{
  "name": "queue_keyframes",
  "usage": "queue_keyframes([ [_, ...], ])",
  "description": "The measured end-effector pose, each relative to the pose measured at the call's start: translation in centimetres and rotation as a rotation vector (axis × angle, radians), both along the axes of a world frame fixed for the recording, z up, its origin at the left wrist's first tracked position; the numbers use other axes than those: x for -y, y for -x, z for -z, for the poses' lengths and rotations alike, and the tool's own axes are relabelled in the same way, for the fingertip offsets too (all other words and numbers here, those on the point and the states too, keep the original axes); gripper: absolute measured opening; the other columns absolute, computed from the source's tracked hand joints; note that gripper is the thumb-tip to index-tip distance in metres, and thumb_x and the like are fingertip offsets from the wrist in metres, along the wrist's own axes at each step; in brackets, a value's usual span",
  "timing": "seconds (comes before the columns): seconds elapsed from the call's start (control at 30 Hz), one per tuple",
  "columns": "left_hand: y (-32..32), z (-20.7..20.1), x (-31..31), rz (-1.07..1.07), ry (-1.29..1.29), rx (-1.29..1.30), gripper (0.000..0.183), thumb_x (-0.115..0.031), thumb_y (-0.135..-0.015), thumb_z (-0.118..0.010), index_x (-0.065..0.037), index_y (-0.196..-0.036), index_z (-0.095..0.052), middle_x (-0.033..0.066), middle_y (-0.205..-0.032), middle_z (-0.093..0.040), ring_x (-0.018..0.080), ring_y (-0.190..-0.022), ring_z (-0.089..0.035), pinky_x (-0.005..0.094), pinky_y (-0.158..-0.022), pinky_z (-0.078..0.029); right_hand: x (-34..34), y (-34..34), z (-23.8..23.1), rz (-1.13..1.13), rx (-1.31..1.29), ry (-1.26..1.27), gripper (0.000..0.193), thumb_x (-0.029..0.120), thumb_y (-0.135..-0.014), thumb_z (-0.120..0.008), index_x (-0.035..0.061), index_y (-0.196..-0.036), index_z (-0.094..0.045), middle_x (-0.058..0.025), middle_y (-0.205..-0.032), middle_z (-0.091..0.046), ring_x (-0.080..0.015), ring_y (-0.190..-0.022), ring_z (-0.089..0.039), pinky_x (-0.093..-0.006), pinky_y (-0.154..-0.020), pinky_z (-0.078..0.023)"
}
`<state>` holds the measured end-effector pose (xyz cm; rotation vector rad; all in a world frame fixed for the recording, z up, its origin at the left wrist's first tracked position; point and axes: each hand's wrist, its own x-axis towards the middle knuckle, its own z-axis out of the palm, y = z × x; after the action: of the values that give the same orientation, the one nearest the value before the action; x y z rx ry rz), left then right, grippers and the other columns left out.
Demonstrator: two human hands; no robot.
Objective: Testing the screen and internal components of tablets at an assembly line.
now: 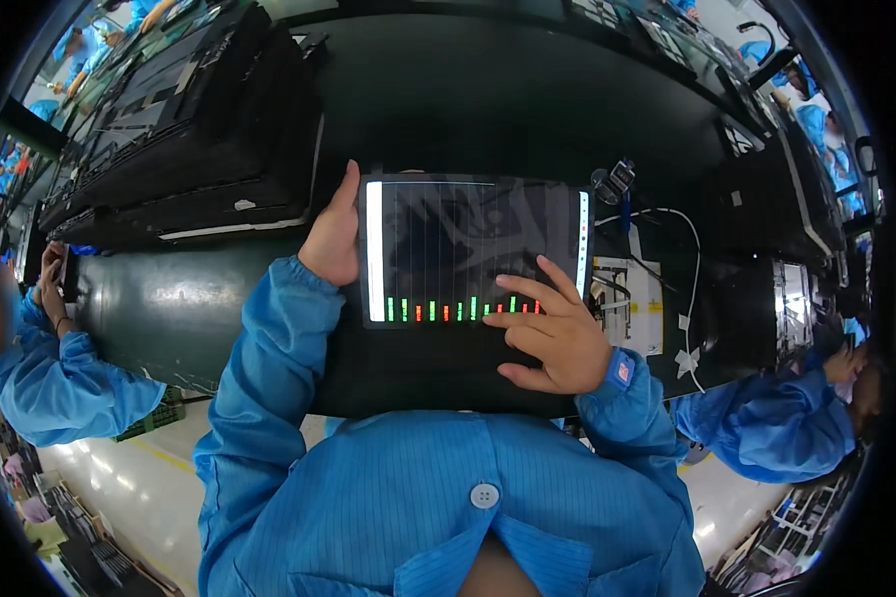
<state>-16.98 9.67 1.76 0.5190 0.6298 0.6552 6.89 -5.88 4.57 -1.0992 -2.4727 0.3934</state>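
A tablet (468,234) with a dark screen is held up in front of me over the table. Short green and red bars run along the bottom of its display, and white strips border both sides. My left hand (335,239) grips its left edge, the thumb pointing up along the rim and the other fingers hidden behind. Over the lower right of the screen is my right hand (558,338), holding nothing, fingers spread. Its fingertips are at the bars; whether they touch the glass I cannot tell.
Stacked black trays (209,149) stand at the left, with another black stack (767,204) at the right. A white cable (695,259) loops beside a small metal device (619,177) and a pale board (645,316). Co-workers in blue sit at both sides of the dark table (169,298).
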Motion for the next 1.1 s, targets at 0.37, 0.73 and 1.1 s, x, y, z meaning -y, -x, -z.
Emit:
queue_keyframes([
  [0.37, 0.8, -0.4, 0.0, -0.061, -0.033, -0.061, 0.063, -0.051, -0.095, -0.021, -0.002, -0.124, -0.048, 0.0105, -0.115, -0.058, 0.0224, -0.101, -0.056, 0.0349, -0.091, -0.043, -2.2, -7.9, -0.7, 0.644, -0.192, -0.076, 0.010, 0.005, -0.073, -0.061, 0.0034, -0.083, -0.058, -0.0109, -0.084, -0.059, -0.0301, -0.086, -0.055, -0.0372, -0.075, -0.044],
  [0.73, 1.1, 0.3, -0.1, -0.179, -0.078, -0.153, 0.064, -0.053, -0.094, -0.022, -0.002, -0.117, -0.052, 0.0110, -0.108, -0.060, 0.0240, -0.098, -0.056, 0.0334, -0.090, -0.043, -3.0, -10.9, 2.3, 0.650, -0.248, 0.264, 0.028, 0.005, -0.071, -0.061, 0.0051, -0.100, -0.062, -0.0097, -0.086, -0.060, -0.0215, -0.076, -0.058, -0.0314, -0.069, -0.047],
  [1.1, 0.6, 0.5, -0.5, -0.239, -0.208, -0.168, 0.066, -0.055, -0.092, -0.026, 0.001, -0.114, -0.052, 0.0110, -0.108, -0.059, 0.0242, -0.097, -0.054, 0.0336, -0.090, -0.040, -2.5, -10.7, 2.5, 0.435, -0.511, 0.224, 0.018, 0.011, -0.077, -0.063, 0.0062, -0.094, -0.064, -0.0097, -0.086, -0.061, -0.0242, -0.080, -0.058, -0.0323, -0.069, -0.047],
])
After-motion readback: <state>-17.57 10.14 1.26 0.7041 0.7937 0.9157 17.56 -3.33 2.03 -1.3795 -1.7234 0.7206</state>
